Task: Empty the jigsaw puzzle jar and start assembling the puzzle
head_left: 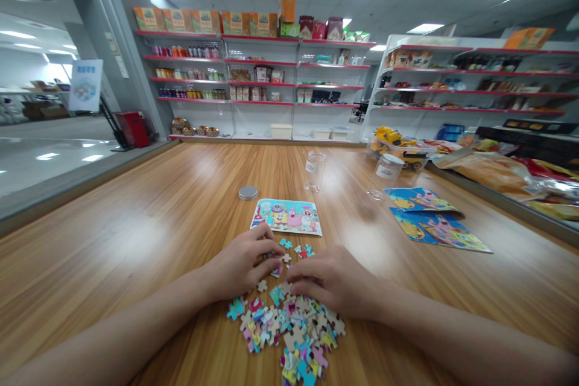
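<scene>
Puzzle pieces, printed in bright colours or showing plain beige backs, lie in a loose pile [294, 335] on the table below my hands. My left hand [246, 262] is closed, with thumb and fingertips on a purplish puzzle piece [276, 271]. Just to its right, my right hand [332, 280] rests at the upper edge of the pile with fingers curled together; what they hold, if anything, is hidden. A few pieces joined or lying close together [305, 251] sit beyond my fingertips. Behind them is a cartoon picture card [287, 217] lying flat.
A silver lid [248, 193] lies left of the card. An uncovered clear jar [315, 172] and a lidded clear jar [384, 178] stand farther back. At right are a folded cartoon sheet [434, 226], a bin of yellow toy trucks [398, 148] and packaged goods [506, 178].
</scene>
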The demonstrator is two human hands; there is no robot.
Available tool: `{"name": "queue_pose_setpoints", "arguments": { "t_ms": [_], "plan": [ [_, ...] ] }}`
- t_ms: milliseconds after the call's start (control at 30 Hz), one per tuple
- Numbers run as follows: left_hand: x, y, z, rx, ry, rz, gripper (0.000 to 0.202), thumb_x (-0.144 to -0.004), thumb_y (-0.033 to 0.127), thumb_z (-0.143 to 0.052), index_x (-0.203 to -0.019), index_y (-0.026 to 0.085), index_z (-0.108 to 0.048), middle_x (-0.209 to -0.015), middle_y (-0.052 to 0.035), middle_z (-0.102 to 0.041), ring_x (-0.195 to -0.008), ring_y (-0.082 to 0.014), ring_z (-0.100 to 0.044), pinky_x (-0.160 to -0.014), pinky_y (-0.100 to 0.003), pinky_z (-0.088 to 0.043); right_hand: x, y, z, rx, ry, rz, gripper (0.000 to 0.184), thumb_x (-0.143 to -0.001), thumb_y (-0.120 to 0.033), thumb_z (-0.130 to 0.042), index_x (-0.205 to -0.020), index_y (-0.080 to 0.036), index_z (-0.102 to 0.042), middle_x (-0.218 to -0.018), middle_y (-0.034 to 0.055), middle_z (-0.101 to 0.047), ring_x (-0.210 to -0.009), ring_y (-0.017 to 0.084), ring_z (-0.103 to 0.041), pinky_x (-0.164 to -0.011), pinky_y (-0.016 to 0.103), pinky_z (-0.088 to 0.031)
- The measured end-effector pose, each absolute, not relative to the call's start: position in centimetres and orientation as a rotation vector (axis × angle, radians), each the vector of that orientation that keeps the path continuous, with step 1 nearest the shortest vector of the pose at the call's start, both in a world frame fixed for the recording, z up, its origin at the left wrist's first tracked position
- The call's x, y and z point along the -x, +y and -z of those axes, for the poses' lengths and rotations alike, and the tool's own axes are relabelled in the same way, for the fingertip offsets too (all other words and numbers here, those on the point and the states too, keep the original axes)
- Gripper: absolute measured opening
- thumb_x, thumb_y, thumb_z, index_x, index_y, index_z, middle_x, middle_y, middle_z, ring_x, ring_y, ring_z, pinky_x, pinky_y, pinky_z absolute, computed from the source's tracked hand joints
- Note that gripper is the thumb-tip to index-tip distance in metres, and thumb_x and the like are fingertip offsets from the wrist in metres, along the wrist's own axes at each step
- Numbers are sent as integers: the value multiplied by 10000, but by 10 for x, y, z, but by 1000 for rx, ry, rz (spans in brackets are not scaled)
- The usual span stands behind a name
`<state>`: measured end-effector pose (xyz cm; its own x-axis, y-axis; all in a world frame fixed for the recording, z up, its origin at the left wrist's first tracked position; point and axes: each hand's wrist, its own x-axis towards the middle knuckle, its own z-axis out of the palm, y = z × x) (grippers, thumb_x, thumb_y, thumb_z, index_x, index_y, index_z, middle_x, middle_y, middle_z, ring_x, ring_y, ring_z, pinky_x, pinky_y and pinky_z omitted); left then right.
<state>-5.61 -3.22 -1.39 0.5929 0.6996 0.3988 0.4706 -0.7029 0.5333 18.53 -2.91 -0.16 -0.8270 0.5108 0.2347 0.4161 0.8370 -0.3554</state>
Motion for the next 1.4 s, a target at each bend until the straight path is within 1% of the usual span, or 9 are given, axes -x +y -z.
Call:
{"name": "queue_pose_setpoints", "arguments": {
  "t_ms": [167,300,433,533,733,833,1033,1200,1400],
  "plan": [
    [54,-29,13,-2282,1054,-832,103,-903,160,-621,-923,154,-722,-952,-61,-595,-901,-179,-582,-837,-305,-468,-184,-30,-1,828,-2690,-370,178,-942,-384,-619,-968,-238,-719,-795,-9,-738,-696,141,-681,-611,222,-382],
    [54,-26,14,-2177,1114,-828,46,-858,172,-665,-863,155,-707,-904,-43,-594,-805,-160,-562,-732,-270,-449,-184,-32,-4,896,-2678,-368,186,-933,-392,-629,-974,-233,-717,-807,0,-744,-699,154,-686,-617,229,-390],
    [54,-26,13,-2092,1120,-876,112,-885,251,-647,-852,146,-669,-849,-25,-577,-692,-127,-505,-629,-238,-407,-185,-31,-3,867,-2663,-387,220,-954,-397,-603,-1072,-253,-721,-873,19,-757,-752,163,-702,-659,236,-419],
    [54,-29,10,-2102,1153,-950,132,-907,259,-613,-858,140,-640,-813,-11,-552,-607,-104,-432,-563,-227,-362,-185,-30,-2,815,-2656,-406,200,-965,-367,-590,-1037,-249,-734,-876,16,-759,-757,153,-699,-675,232,-424],
    [53,-35,8,-2329,955,-903,164,-907,150,-563,-934,162,-724,-949,-61,-586,-900,-168,-571,-817,-279,-444,-184,-30,-1,901,-2553,-460,156,-908,-342,-656,-993,-229,-721,-755,-6,-728,-607,115,-626,-578,210,-368],
    [54,-35,7,-2245,981,-920,194,-890,129,-542,-937,154,-728,-922,-57,-573,-844,-155,-561,-757,-266,-435,-185,-29,3,894,-2446,-454,123,-882,-318,-675,-930,-213,-717,-663,-22,-686,-538,94,-564,-541,204,-336],
    [68,-22,-2,-2042,1008,-673,118,-808,192,-629,-885,126,-690,-755,5,-503,-615,-103,-420,-563,-234,-324,-190,-26,7,654,-2502,-335,122,-896,-233,-619,-878,-211,-737,-679,-14,-694,-573,98,-588,-566,216,-355],
    [80,-19,-18,-2041,893,-416,169,-763,272,-760,-841,140,-690,-808,10,-500,-659,-98,-425,-584,-227,-336,-190,-29,2,597,-2502,-358,142,-896,-240,-609,-927,-202,-743,-619,-20,-645,-508,83,-508,-528,213,-336],
    [83,-22,-20,-2122,765,-357,213,-758,328,-818,-899,186,-746,-922,-11,-537,-819,-130,-507,-724,-241,-413,-191,-33,-1,493,-2572,-558,168,-855,-238,-632,-969,-193,-746,-635,-22,-649,-487,64,-484,-498,183,-340]
  ]
}}
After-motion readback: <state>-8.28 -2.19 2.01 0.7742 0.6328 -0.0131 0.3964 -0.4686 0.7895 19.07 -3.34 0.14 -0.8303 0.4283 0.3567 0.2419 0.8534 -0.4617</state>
